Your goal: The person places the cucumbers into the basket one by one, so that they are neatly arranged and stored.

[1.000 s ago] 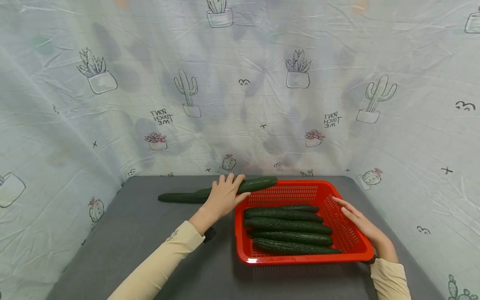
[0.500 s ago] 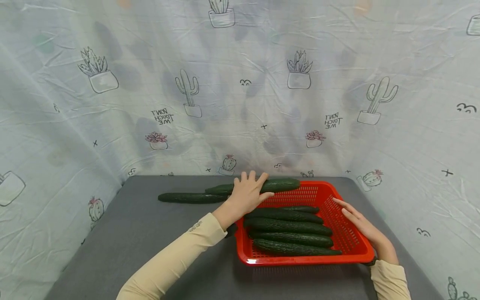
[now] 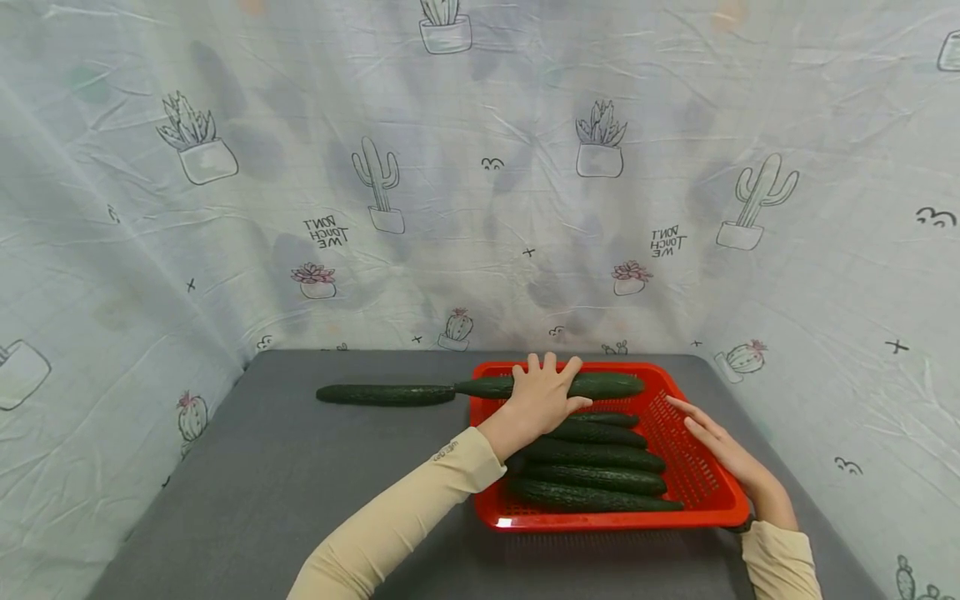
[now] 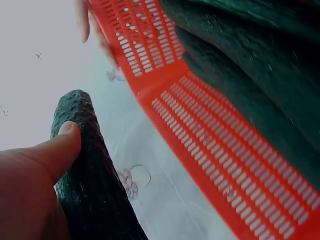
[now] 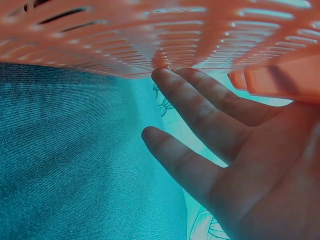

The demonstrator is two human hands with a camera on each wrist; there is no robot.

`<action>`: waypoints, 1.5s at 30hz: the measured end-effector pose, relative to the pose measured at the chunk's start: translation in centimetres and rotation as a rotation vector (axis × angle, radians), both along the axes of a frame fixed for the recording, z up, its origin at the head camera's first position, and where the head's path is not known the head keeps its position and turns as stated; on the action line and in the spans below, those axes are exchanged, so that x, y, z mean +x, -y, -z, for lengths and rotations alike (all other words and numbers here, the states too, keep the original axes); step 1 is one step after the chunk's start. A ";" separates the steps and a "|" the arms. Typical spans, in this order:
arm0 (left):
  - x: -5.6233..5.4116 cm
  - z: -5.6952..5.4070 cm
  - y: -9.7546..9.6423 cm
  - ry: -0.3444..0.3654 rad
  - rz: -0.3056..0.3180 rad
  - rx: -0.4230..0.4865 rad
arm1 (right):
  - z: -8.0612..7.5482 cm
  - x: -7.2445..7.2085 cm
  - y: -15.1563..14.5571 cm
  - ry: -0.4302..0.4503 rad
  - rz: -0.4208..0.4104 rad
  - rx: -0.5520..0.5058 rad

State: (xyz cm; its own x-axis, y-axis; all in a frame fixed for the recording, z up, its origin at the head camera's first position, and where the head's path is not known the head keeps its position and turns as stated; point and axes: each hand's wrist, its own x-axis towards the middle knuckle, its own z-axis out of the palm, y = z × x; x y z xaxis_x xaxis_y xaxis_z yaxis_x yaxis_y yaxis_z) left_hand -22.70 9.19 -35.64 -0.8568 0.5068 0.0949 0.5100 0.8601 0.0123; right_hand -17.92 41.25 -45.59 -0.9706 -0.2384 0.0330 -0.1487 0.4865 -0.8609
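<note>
My left hand [image 3: 538, 402] grips a long dark green cucumber [image 3: 609, 385] from above, over the back part of a red plastic basket [image 3: 611, 522]. In the left wrist view, my thumb lies along the held cucumber [image 4: 90, 170], with the basket's slotted wall [image 4: 200, 145] beside it. Several cucumbers [image 3: 592, 454] lie side by side inside the basket. At the basket's right side, my right hand [image 3: 731, 454] rests against the rim. The right wrist view shows its fingers [image 5: 200, 115] extended under the slotted plastic, with fingertips at or near it.
Another cucumber [image 3: 385, 395] lies on the grey table [image 3: 300, 483], left of the basket. A pale curtain [image 3: 450, 208] printed with cactus drawings closes off the back and sides.
My left hand has carried the cucumber rightward, from beside the basket's back left corner to over its back part. My right hand and the basket have stayed put.
</note>
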 end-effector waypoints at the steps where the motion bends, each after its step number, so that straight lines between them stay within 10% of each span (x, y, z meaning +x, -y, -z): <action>1: 0.0 0.1 -0.4 0.010 -0.004 -0.006 | 0.0 0.0 0.0 -0.008 -0.003 0.005; 21: -2.0 3.9 -4.7 0.161 -0.069 -0.015 | 0.0 -0.1 0.6 -0.049 -0.003 0.066; 45: -2.7 8.2 -5.6 0.068 -0.058 -0.038 | -0.4 0.1 0.2 -0.026 0.000 0.024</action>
State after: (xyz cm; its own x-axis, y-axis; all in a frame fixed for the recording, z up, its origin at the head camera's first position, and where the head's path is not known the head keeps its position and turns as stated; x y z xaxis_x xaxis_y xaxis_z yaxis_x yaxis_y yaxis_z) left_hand -25.36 14.75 -43.86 -0.8884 0.4587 0.0171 0.4589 0.8884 0.0118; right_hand -17.84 41.04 -45.19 -0.9696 -0.2391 0.0521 -0.1705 0.5074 -0.8447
